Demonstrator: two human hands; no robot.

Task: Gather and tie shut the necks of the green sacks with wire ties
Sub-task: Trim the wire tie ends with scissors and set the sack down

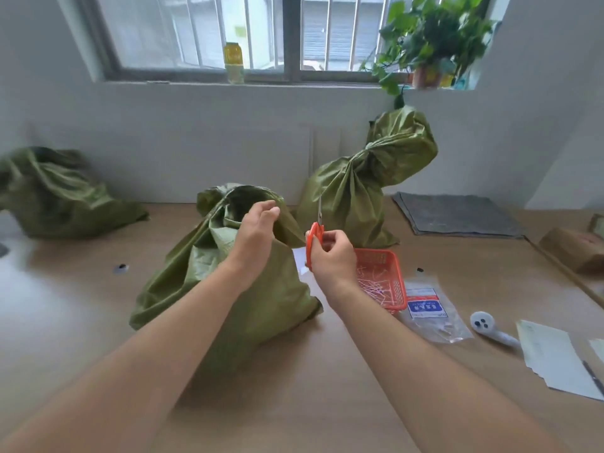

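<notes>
Home room: barred window (287, 31), houseplant (434, 44)

You get soft daylight from the window (287, 34); the far left sack (58, 194) is blurred, and wide-angle distortion bends the edges.

The right hand (330, 253) is covering most of the orange scissors' (314, 241) handles and the near-left corner of the orange basket (389, 276). The far-left green sack (58, 194) is blurring at the picture's edge. The small ties (376, 284) in the basket are reading too fine to count.
</notes>
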